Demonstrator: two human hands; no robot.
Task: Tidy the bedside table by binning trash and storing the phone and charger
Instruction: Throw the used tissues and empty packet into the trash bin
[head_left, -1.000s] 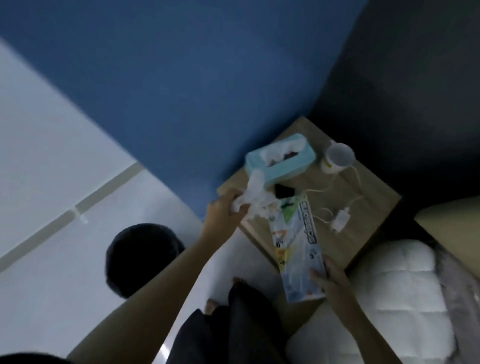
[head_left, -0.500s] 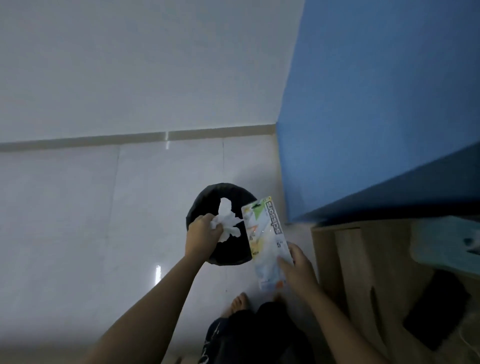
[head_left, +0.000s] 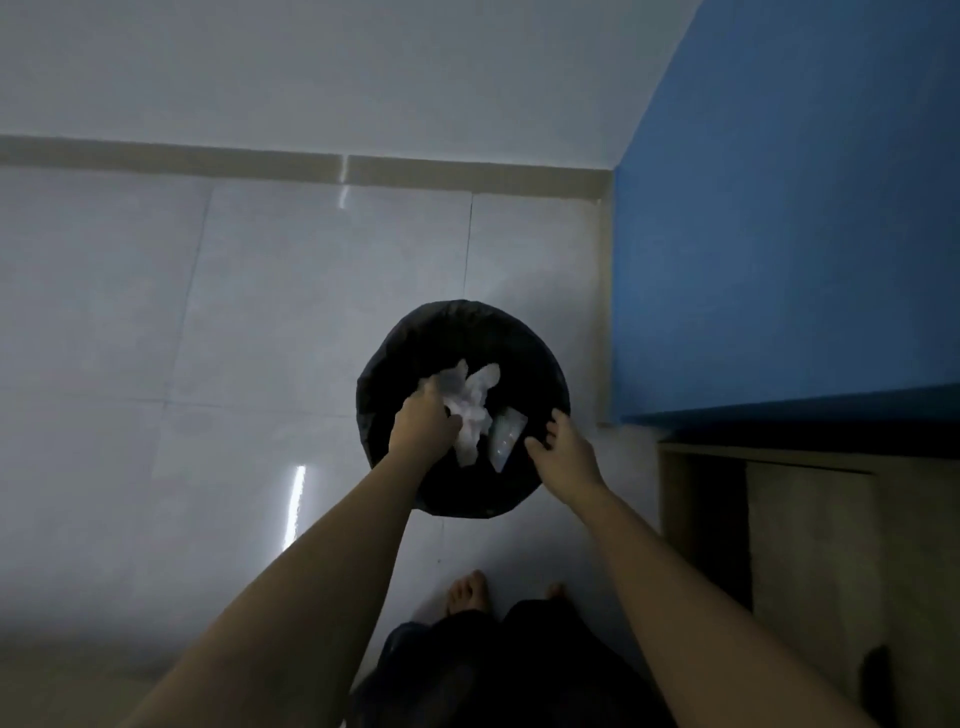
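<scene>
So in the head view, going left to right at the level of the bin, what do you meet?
Tiled floor → left hand → crumpled tissue → flat package inside the black bin → right hand → blue wall.

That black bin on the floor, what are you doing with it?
A person is standing over the black bin and throwing rubbish into it. The left hand is over the opening, closed on a bunch of crumpled white tissue. The right hand is open beside the rim, and a plastic packet lies inside the bin just by it. The wooden bedside table is off to the right.
</scene>
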